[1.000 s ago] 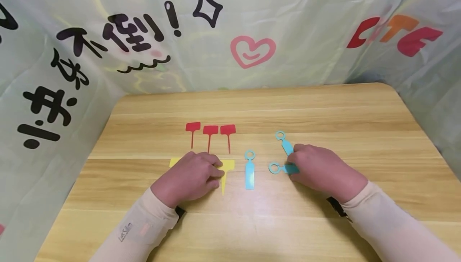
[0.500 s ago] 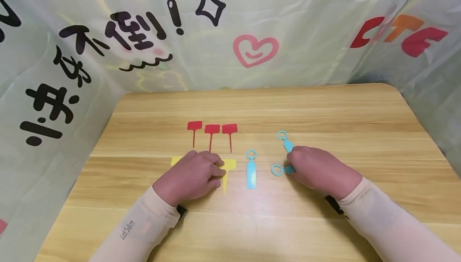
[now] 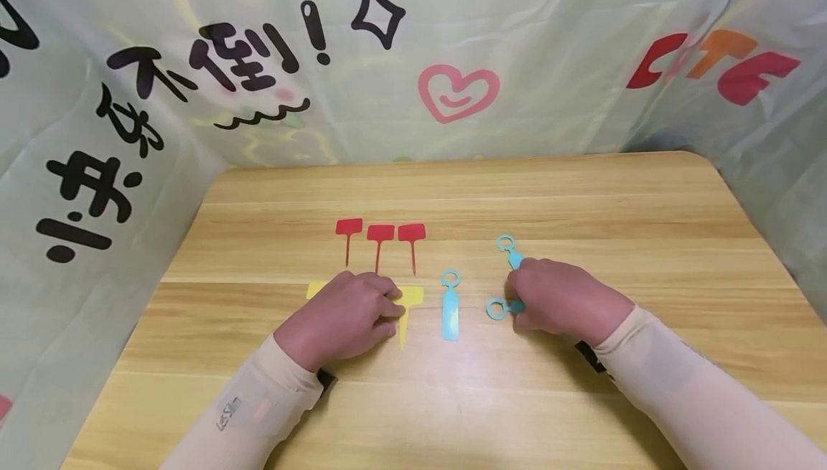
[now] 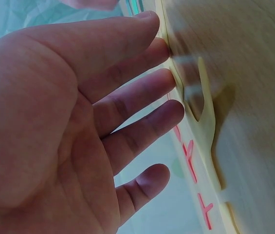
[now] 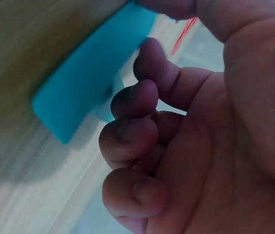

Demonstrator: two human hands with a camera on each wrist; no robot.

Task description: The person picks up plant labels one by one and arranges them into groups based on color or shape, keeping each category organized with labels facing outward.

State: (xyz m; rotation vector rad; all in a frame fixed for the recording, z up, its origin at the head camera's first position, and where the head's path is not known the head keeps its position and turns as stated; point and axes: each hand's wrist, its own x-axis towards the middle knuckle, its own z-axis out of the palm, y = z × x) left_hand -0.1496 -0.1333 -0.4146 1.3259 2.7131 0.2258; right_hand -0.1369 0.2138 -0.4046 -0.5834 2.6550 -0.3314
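In the head view my left hand (image 3: 339, 316) lies over the yellow T-shaped plant labels, its fingertips at the rightmost yellow label (image 3: 411, 295). The left wrist view shows its fingers extended, with a yellow label (image 4: 206, 134) beside them. My right hand (image 3: 562, 298) pinches a blue ring-ended label (image 3: 517, 307) between thumb and index finger, and its body appears tilted in the right wrist view. The other fingers (image 5: 127, 139) are curled. Another blue label (image 3: 515, 259) is partly hidden beyond that hand. Between the hands, a third blue label (image 3: 450, 316) lies flat, ring away from me.
Three red T-shaped labels (image 3: 380, 232) lie in a row beyond my left hand, stems toward me. Everything rests on a wooden table (image 3: 413, 405). A pale cloth (image 3: 555, 47) with printed writing stands along its back and sides.
My right hand has shifted slightly left and covers more of the two blue labels; the nearer label's ring has moved slightly toward me. My left hand has stayed over the yellow labels.
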